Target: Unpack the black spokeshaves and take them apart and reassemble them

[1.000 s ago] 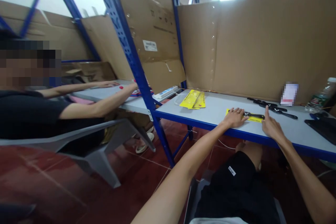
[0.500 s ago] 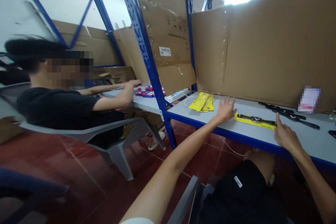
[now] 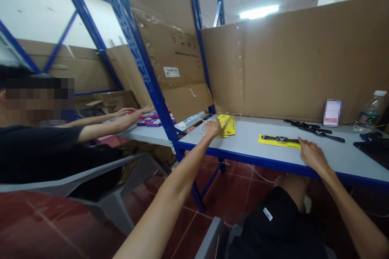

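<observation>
My left hand (image 3: 213, 128) is at the left side of some yellow packaging cards (image 3: 227, 126), its fingers closed at their edge. Farther right lies a black spokeshave (image 3: 281, 139) with a shiny metal middle, flat on another yellow card (image 3: 266, 142). My right hand (image 3: 313, 153) is at the right end of that spokeshave, fingers bent against its handle and the card's end. Its fingertips are partly hidden. Behind it, several more black spokeshaves (image 3: 322, 132) lie in a loose group on the grey table (image 3: 246, 133).
A blurred-out upright item (image 3: 332, 112) and a plastic bottle (image 3: 369, 113) stand by the cardboard wall (image 3: 288, 64). A dark flat object (image 3: 372, 151) lies at right. A blue post (image 3: 148, 68) separates the neighbouring table, where a co-worker (image 3: 39, 149) reaches toward red-and-blue items (image 3: 154, 119).
My left hand has moved left from beside the spokeshave to the yellow cards, its spread fingers closing. My right hand stays at the handle end, its raised finger lowered. The view has swung right.
</observation>
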{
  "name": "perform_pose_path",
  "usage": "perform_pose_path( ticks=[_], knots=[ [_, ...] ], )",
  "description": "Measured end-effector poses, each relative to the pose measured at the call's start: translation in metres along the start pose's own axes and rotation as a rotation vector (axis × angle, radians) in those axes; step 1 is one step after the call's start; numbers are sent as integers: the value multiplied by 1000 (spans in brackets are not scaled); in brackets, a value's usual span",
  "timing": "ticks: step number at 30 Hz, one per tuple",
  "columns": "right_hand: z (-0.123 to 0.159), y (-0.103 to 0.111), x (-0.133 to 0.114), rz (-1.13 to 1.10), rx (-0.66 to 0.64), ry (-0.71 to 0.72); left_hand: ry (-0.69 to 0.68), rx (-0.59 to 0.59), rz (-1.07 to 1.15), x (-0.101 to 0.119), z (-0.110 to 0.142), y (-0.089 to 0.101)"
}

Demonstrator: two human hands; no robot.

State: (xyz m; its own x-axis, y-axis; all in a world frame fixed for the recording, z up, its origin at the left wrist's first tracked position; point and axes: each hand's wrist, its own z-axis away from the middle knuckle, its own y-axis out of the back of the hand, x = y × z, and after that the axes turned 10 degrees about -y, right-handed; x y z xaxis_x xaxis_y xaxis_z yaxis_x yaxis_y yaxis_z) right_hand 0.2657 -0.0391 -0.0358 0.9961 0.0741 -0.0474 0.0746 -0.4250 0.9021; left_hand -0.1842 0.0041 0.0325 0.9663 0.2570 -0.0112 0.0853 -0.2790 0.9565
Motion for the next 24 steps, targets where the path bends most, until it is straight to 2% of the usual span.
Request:
perform_pose_path(
  ticks=[10, 13, 17, 20, 24],
  knots=[
    [-5, -6, 6, -6, -6, -18, -63, 88, -2, -12, 1, -16],
    [-4, -8, 6, -11, -1, -9, -64, 128, 18, -15, 4, -13],
    [-3, -7, 3, -19, 7, -11, -88, 207, 54, -14, 12, 0],
    [-2, -4, 3, -16, 14, -20, -161, 264, 104, 2, 22, 10],
    [-3, -4, 7, -44, 21, -50, -387, 256, 214, 51, 53, 9]
  ],
)
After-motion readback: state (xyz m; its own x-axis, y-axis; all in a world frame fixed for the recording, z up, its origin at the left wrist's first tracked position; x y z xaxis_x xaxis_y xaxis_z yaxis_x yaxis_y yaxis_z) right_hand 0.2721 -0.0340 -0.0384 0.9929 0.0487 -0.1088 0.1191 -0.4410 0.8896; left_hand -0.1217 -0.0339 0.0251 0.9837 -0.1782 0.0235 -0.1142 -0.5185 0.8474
